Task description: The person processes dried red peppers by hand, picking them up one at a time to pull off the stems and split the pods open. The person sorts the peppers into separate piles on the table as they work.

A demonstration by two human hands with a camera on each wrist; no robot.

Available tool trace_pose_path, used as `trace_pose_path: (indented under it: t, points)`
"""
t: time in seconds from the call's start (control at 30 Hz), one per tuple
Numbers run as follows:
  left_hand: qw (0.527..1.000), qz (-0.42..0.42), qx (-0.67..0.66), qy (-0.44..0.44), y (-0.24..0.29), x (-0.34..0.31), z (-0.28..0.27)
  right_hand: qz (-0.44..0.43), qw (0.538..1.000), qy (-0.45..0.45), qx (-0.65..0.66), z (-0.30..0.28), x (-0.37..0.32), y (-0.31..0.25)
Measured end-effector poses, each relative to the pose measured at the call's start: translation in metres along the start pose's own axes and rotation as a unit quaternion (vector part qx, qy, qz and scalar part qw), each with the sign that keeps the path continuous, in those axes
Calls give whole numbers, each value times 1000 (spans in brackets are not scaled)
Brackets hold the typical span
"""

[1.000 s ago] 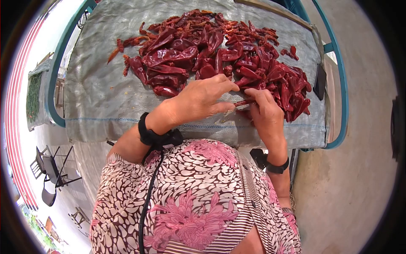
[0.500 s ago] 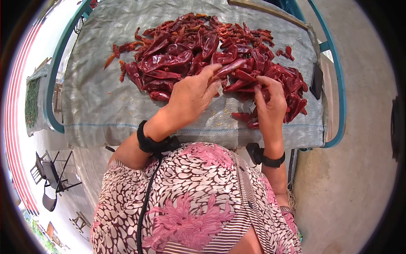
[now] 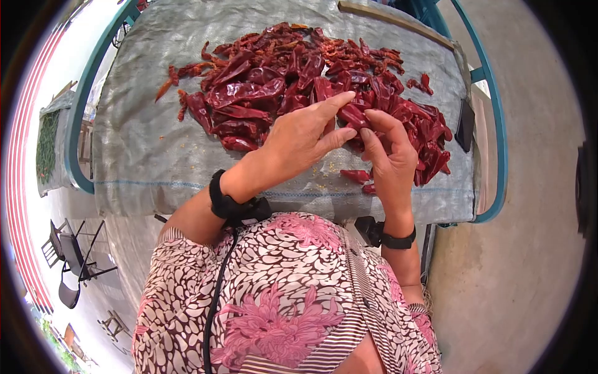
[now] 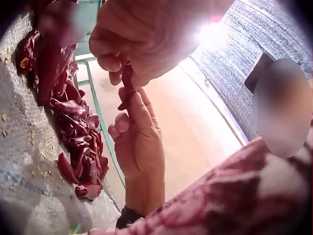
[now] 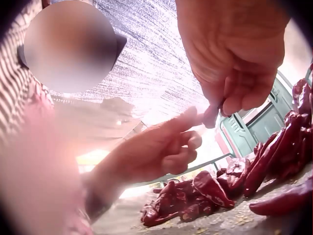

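My left hand (image 3: 305, 132) and right hand (image 3: 395, 149) meet over the near side of a heap of dried red chilies (image 3: 255, 93), both on one dried chili (image 3: 352, 116). My left fingers are curled about that chili (image 4: 127, 80) in the left wrist view. Right thumb and forefinger pinch its other end, at the right. In the right wrist view, just a short dark red part of the chili (image 5: 211, 116) shows between the hands; fingers hide the rest. Closer to my body, a loose chili (image 3: 355, 176) lies below the right hand.
A grey woven sheet (image 3: 143, 149) covers the table, with pale seeds scattered near the hands. Blue-green metal rails (image 3: 496, 143) flank it. At the right edge lies a dark flat object (image 3: 465, 123), and a wooden strip (image 3: 398, 23) runs along the far side.
Both hands were low at the heap's near edge on a thin piece. The left hand then raised a long chili over the heap, apart from the right; now the hands are together on a chili.
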State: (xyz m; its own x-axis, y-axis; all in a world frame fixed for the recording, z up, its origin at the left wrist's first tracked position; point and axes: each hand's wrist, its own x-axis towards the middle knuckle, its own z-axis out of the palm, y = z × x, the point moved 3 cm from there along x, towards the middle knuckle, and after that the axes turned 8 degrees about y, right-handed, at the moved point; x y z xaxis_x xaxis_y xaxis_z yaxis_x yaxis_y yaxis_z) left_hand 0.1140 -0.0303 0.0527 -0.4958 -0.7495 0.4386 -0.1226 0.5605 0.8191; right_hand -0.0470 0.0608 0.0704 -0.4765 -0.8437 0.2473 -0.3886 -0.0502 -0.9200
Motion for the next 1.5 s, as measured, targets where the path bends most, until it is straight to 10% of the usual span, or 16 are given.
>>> trace_pose_path:
  t: [0.13, 0.33, 0.57, 0.73, 0.8, 0.97, 1.2, 1.33, 1.5]
  points:
    - [994, -87, -56, -26, -9, 2, 3, 68, 993, -35, 85, 3, -5, 3]
    - [994, -103, -25, 9, -14, 10, -15, -283, 889, 28, -358, 5, 11, 18]
    - [995, -86, -39, -35, -20, 3, -10, -303, 851, -6, -430, 9, 18, 36]
    - [984, -136, -67, -96, -19, 7, -5, -208, 954, 70, -203, 0, 11, 5]
    - [997, -20, -39, -58, -21, 4, 3, -101, 992, 74, -18, 1, 7, 6]
    - [992, -25, -105, -61, -21, -1, 15, 50, 973, -43, 221, 17, -3, 21]
    - [996, -63, 35, -49, -15, 6, -9, 27, 1000, -14, 7, -4, -3, 21]
    - [995, 15, 69, 65, -17, 8, -15, -63, 937, -140, -312, -16, -21, 7]
    - [998, -23, 62, -4, -16, 7, -20, -131, 907, -177, -358, -17, -30, 28]
